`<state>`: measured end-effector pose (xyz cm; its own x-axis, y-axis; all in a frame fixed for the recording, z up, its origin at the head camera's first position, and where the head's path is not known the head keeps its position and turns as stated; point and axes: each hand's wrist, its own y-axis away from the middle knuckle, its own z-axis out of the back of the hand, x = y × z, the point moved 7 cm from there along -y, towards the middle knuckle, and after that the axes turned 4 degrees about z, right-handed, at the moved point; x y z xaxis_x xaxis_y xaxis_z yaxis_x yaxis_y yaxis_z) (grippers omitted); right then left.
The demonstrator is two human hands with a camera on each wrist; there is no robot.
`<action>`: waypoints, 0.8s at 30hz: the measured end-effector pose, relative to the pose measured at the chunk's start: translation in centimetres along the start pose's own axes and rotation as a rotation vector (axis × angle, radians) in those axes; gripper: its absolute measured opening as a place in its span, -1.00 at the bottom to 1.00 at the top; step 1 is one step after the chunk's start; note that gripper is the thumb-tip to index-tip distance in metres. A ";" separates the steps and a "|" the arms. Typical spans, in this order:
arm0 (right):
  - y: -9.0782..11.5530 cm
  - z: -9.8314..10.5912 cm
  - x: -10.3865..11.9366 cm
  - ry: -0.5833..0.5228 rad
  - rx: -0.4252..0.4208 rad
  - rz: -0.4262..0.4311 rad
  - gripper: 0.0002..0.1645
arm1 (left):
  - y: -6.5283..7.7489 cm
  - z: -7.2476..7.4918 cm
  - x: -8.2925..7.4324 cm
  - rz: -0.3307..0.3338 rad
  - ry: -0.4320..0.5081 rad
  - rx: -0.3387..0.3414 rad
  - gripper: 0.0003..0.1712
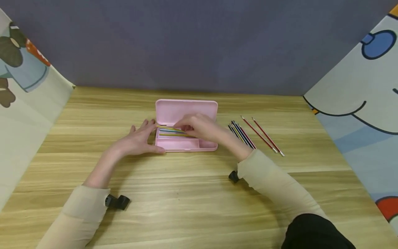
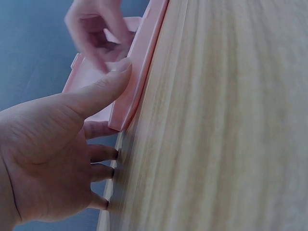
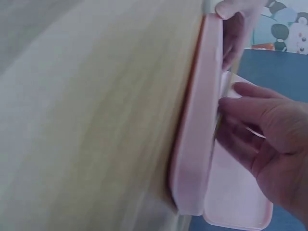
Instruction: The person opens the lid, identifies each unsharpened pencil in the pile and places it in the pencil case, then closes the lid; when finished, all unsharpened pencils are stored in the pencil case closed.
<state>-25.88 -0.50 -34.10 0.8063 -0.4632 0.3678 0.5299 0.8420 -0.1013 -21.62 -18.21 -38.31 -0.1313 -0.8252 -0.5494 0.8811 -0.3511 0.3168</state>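
Observation:
A pink pencil case lies on the table with its lid raised at the back. Several pencils, yellow and blue ones among them, lie lengthwise in its long rear compartment. My right hand reaches over the case and pinches a yellow pencil that slants above the others toward the left end. My left hand braces that left end with spread fingers. Its thumb lies along the front wall of the case in the left wrist view.
Right of the case lie several dark pencils in a bunch, partly behind my right forearm. Two red pencils with white ends are farther right. A grey panel stands along the table's back edge, with printed panels at both sides.

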 end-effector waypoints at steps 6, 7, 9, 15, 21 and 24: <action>0.7 -0.7 -0.5 0.029 0.041 -0.035 -0.58 | -0.1 0.0 0.1 -0.001 0.001 0.006 0.24; 1.0 -0.4 -0.5 0.019 0.023 -0.035 -0.58 | -0.1 0.0 0.1 -0.001 0.000 0.005 0.24; 1.9 0.4 -0.7 -0.006 -0.023 -0.035 -0.60 | -0.1 0.0 0.1 -0.004 0.000 0.005 0.24; 6.4 3.2 -2.7 -0.174 -0.205 -0.104 -0.63 | -0.2 -0.2 -0.1 -0.009 -0.001 0.009 0.24; 12.6 5.1 -6.1 -0.325 -0.374 -0.287 -0.57 | -0.2 -0.1 -0.2 -0.008 0.000 0.012 0.25; 15.4 5.3 -7.7 -0.361 -0.392 -0.376 -0.50 | -0.2 0.0 -0.2 -0.008 -0.001 0.016 0.25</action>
<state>-25.35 17.51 -33.62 0.4446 -0.5272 0.7242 0.8702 0.4458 -0.2098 -21.75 -17.93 -38.29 -0.1391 -0.8226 -0.5514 0.8725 -0.3651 0.3246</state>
